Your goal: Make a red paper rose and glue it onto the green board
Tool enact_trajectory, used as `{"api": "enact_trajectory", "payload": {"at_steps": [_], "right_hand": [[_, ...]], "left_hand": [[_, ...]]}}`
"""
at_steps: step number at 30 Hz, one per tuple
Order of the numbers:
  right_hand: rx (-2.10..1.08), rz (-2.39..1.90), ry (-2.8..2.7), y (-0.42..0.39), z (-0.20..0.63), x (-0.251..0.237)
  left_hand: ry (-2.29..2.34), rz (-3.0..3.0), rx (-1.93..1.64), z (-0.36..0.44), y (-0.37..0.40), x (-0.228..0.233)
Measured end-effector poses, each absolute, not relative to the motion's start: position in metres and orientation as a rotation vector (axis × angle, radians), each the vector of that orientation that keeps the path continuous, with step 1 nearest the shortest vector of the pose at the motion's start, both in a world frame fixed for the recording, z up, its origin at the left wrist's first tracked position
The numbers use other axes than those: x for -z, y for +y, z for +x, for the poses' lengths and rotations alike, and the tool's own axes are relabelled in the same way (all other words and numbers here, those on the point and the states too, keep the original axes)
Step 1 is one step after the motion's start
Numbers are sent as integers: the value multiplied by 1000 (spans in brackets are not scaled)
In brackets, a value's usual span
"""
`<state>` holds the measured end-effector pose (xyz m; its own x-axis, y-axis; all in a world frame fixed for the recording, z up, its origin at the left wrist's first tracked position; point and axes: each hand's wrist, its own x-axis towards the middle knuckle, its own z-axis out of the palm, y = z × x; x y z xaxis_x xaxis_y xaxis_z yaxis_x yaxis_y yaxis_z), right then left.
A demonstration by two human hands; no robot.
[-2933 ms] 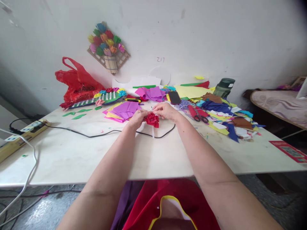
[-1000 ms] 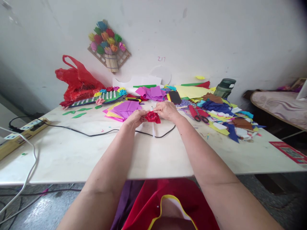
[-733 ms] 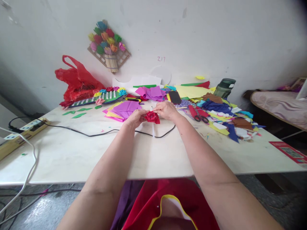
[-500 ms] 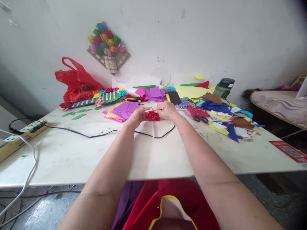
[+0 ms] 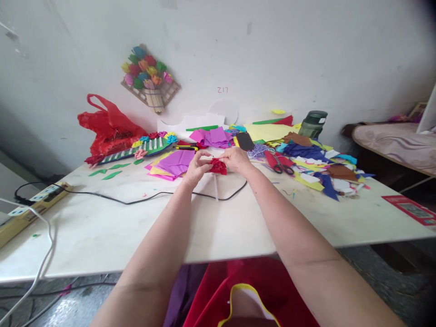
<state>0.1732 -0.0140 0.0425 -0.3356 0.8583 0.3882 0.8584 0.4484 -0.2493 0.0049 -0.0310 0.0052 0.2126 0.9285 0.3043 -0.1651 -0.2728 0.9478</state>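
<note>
Between my two hands is a red paper flower (image 5: pixel 219 166), held a little above the table. My left hand (image 5: pixel 198 169) grips its left side with bent fingers. On the far right side of the flower, the fingers of my right hand (image 5: pixel 235 160) are closed on its edge; the fingertips are partly hidden. A thin whitish strip (image 5: pixel 215 188) runs down below the flower toward me; I cannot tell whether it is joined to it. Left of my left hand lies a stack of purple, pink and yellow paper sheets (image 5: pixel 177 162).
A black cable (image 5: pixel 127 203) crosses the table (image 5: pixel 143 245) under my forearms. Red-handled scissors (image 5: pixel 278 167) and coloured scraps (image 5: pixel 316 159) lie at right. Green paper leaves (image 5: pixel 111 175), a red bag (image 5: pixel 109 127) and a power strip (image 5: pixel 37 209) are at left. A bottle (image 5: pixel 313 125) stands behind.
The fingers of my left hand have lifted and bent more over the flower, which looks turned to another side. The view has tilted slightly upward.
</note>
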Motion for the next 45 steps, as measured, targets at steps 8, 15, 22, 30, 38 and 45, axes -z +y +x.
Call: {"api": "enact_trajectory", "payload": {"at_steps": [8,15,22,30,38,45], "right_hand": [[-35,-1461,-2236,-16,172,-43],[-37,-1487,-2227,-11,173,-39],[-94,-1498,-2210,-6,175,-36],[-148,-1526,-2182,-5,175,-36],[-166,-1602,-2163,-5,173,-37],[-180,-1587,-2151,-5,173,-36]], "left_hand": [[950,1484,-1351,8,-23,1],[961,1510,-1361,6,-20,5],[974,1717,-1326,5,-22,5],[1154,2001,-1376,6,-21,7],[1300,2170,-1386,7,-19,10],[1377,2316,-1314,8,-21,10]]}}
